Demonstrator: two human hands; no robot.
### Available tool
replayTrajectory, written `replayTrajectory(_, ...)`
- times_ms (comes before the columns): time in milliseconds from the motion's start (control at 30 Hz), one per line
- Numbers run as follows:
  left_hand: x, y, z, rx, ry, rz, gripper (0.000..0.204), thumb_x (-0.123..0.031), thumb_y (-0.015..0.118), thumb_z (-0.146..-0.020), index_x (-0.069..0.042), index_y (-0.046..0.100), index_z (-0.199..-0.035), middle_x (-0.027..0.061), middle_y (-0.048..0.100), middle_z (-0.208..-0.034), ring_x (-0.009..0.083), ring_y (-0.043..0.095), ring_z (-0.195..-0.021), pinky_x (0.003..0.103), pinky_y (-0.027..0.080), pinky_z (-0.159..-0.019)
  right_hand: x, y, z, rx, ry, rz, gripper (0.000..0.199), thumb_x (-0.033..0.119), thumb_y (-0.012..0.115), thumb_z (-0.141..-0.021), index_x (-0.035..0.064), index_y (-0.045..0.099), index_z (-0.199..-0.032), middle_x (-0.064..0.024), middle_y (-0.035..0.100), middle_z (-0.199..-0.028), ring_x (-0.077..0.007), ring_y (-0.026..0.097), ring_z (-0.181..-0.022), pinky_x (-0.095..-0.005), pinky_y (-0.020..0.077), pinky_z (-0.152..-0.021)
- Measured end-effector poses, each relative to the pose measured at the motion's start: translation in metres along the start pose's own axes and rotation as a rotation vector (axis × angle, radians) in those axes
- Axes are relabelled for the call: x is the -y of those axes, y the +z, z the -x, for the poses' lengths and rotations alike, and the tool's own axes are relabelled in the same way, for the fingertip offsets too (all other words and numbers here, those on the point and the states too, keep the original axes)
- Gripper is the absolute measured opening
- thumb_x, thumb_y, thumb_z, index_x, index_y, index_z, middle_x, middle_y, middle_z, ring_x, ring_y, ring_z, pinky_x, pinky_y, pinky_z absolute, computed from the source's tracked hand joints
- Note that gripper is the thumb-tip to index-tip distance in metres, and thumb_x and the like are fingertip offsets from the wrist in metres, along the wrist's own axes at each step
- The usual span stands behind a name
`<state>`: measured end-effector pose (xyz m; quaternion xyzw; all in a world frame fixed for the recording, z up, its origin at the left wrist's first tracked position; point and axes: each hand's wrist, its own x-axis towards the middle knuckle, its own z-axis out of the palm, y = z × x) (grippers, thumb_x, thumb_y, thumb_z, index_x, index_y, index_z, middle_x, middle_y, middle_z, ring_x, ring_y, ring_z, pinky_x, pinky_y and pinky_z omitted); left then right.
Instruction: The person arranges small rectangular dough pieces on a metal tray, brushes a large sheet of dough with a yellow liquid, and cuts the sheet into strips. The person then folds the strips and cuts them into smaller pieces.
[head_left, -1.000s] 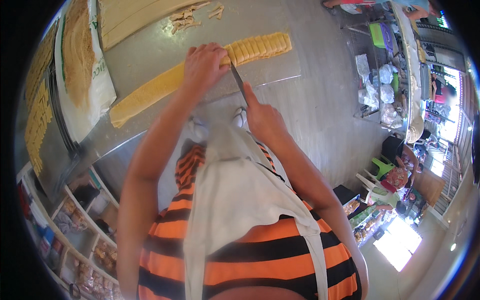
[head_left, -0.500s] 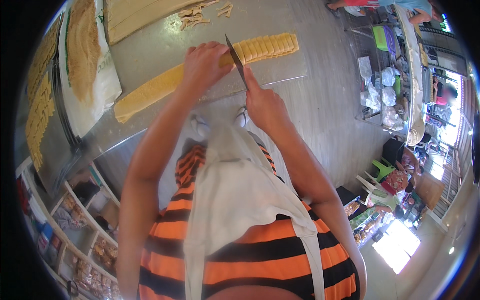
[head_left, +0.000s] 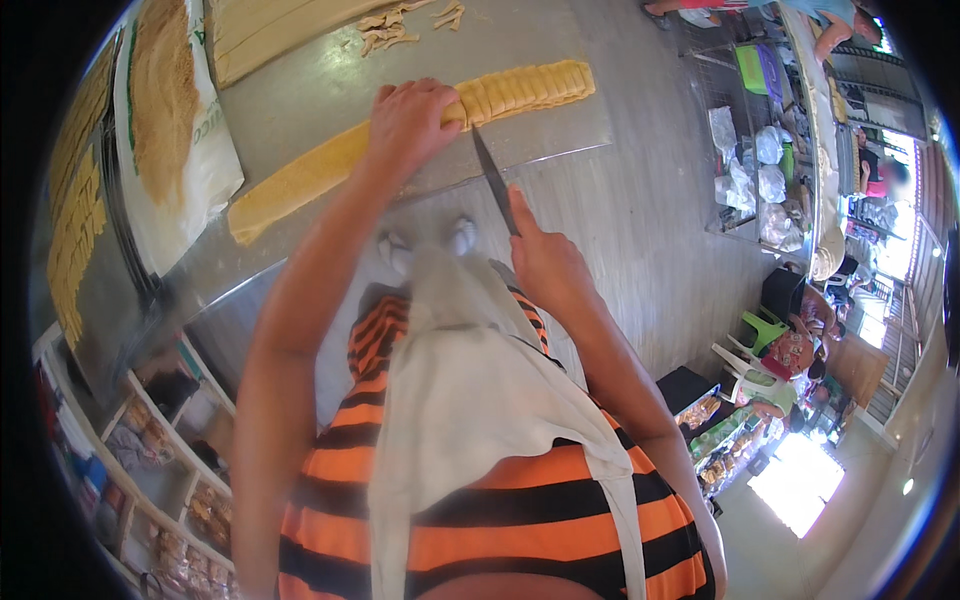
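Note:
A long, flattened roll of yellow dough (head_left: 300, 188) lies slantwise across the metal worktable. My left hand (head_left: 408, 122) rests over it, fingers curled round the dough beside the cut end. To the right of that hand, a row of cut dough slices (head_left: 530, 90) stands close together, reaching toward the table's right end. My right hand (head_left: 550, 265) is closed on the handle of a knife (head_left: 492, 172). The blade points up and away, its tip at the near side of the slices and most of its length over the table's front edge.
Dough scraps (head_left: 385, 28) lie at the back, near a wide dough sheet (head_left: 270, 35). On the left are a crumb-covered white sack (head_left: 205, 180) and rows of cut dough pieces (head_left: 80, 250). Shelves (head_left: 165, 440) stand lower left; a wire rack (head_left: 720, 150) and people are at the right.
My right hand has drawn the knife back toward me and slightly right, off the top of the dough. The left hand stays on the roll, nearly unmoved.

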<state>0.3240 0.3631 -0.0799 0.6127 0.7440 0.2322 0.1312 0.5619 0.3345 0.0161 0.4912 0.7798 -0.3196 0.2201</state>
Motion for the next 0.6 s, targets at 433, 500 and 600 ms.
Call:
replayTrajectory(433, -0.003, -0.011, 0.009, 0.006, -0.077, -0.051, 0.042, -0.029, 0.082, -0.071, -0.012, 0.070, -0.108, 0.0035, 0.069, -0.115, 0.0282, 0.064, -0.106, 0.044, 0.043, -0.096, 0.014, -0.013, -0.073, -0.239, -0.236, 0.033, 0.063, 0.020, 0.051, -0.098, 0.0184, 0.027, -0.156, -0.0270, 0.067, -0.080, -0.0474, 0.066, -0.078, -0.0581, 0.0503, -0.075)
replayTrajectory(500, 0.002, -0.008, 0.007, 0.005, -0.039, -0.049, 0.041, -0.027, 0.082, -0.071, -0.012, 0.070, -0.108, 0.0037, 0.069, -0.115, 0.0281, 0.064, -0.106, 0.044, 0.044, -0.096, 0.016, -0.008, -0.065, -0.203, -0.174, 0.056, 0.063, 0.020, 0.051, -0.098, 0.0179, 0.027, -0.156, -0.0268, 0.068, -0.081, -0.0471, 0.066, -0.080, -0.0588, 0.0504, -0.077)
replayTrajectory(600, 0.011, 0.003, 0.011, -0.018, 0.040, -0.039, 0.040, -0.025, 0.081, -0.072, -0.012, 0.071, -0.108, 0.0040, 0.069, -0.114, 0.0279, 0.064, -0.105, 0.044, 0.044, -0.096, 0.032, 0.000, -0.087, -0.188, -0.190, 0.012, 0.070, 0.011, 0.047, -0.093, 0.0155, 0.021, -0.158, -0.0319, 0.069, -0.090, -0.0483, 0.069, -0.086, -0.0561, 0.0520, -0.084)
